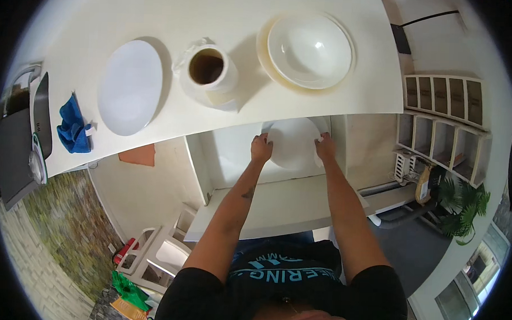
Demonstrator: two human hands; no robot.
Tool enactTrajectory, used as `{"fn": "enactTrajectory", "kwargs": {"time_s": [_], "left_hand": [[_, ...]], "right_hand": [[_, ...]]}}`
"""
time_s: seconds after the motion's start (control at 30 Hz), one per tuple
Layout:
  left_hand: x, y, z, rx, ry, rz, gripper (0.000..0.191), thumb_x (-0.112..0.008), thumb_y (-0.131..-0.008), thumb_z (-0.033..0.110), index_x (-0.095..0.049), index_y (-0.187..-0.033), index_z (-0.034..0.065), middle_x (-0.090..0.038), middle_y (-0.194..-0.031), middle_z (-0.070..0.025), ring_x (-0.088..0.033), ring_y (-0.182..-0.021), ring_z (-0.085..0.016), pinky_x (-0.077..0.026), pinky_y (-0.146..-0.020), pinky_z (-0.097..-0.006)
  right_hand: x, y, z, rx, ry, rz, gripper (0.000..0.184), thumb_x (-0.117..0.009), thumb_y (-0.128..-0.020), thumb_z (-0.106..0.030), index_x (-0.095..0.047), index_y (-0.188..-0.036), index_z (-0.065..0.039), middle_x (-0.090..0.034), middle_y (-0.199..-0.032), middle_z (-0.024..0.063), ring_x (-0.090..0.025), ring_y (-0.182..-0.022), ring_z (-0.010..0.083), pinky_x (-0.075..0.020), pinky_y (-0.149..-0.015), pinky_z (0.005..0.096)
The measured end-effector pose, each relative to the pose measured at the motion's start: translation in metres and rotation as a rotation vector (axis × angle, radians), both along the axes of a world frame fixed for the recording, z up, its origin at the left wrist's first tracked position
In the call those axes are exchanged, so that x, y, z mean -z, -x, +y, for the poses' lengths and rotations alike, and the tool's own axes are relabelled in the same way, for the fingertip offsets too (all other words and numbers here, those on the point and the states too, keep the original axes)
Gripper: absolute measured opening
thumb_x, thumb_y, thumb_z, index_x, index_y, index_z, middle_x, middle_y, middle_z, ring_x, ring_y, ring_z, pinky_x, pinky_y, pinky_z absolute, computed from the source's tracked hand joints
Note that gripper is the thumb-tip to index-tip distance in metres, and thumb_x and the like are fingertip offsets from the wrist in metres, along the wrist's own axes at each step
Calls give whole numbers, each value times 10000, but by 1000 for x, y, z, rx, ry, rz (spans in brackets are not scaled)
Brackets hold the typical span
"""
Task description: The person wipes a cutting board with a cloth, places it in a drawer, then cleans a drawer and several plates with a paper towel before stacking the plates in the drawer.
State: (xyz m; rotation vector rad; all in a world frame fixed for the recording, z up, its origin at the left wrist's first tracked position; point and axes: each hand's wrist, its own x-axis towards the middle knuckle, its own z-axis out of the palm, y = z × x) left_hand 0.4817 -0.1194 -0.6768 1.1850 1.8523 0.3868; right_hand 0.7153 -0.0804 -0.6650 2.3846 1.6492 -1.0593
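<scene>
Below the countertop, a round white plate lies in an open white cabinet compartment. My left hand grips the plate's left rim. At the opposite rim, my right hand grips the plate, with a bit of thin white material, perhaps tissue, by its fingers. A second pale rim shows behind the plate, mostly hidden. On the white countertop above stand a white oval-looking plate, a white cup of dark liquid and a stack topped by a white bowl.
A blue cloth lies on the counter near the sink. The lowered cabinet door lies between me and the compartment. White cubby shelves and a green plant are at right; a white plastic chair is at lower left.
</scene>
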Motion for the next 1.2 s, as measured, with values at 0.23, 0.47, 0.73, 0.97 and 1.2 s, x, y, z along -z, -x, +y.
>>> {"fn": "enactTrajectory", "kwargs": {"time_s": [0.23,0.47,0.73,0.97,1.2], "left_hand": [[21,-26,0,-60,-12,50,446,-593,-679,46,-503,-1111,-14,-524,-984,-215,-521,-922,-354,-445,-826,-418],[-6,-22,-7,-91,-41,52,518,-619,-696,89,-449,-1165,-47,-435,-1127,-239,-446,-1041,-355,-408,-893,-407],[-250,161,-4,-119,-33,-939,329,-492,-872,219,-534,-1086,-27,-607,-916,-104,-591,-831,-193,-487,-740,-337],[-277,323,38,-642,-330,80,470,-586,-827,329,-493,-1116,-30,-604,-889,-137,-600,-667,-148,-470,-488,-265],[-251,333,70,-628,-431,-67,356,-549,-850,269,-503,-1001,-50,-600,-883,-172,-619,-694,-209,-484,-500,-293]], "right_hand": [[27,0,11,-58,-194,-126,307,-641,-759,-153,-497,-984,-3,-557,-960,186,-559,-920,347,-473,-777,412],[32,-7,13,-78,-178,-93,319,-647,-742,-124,-511,-1007,-11,-554,-1024,174,-552,-942,341,-457,-805,396],[-68,-23,-7,7,-91,170,237,-584,-810,-225,-619,-906,-11,-614,-807,128,-578,-816,211,-444,-725,348],[-151,22,-34,553,152,1031,363,-519,-679,-57,-601,-1032,-43,-594,-895,71,-536,-815,173,-438,-732,296],[-192,130,-65,71,-59,890,402,-571,-668,-16,-583,-1069,-27,-581,-911,59,-542,-807,155,-442,-727,265]]}}
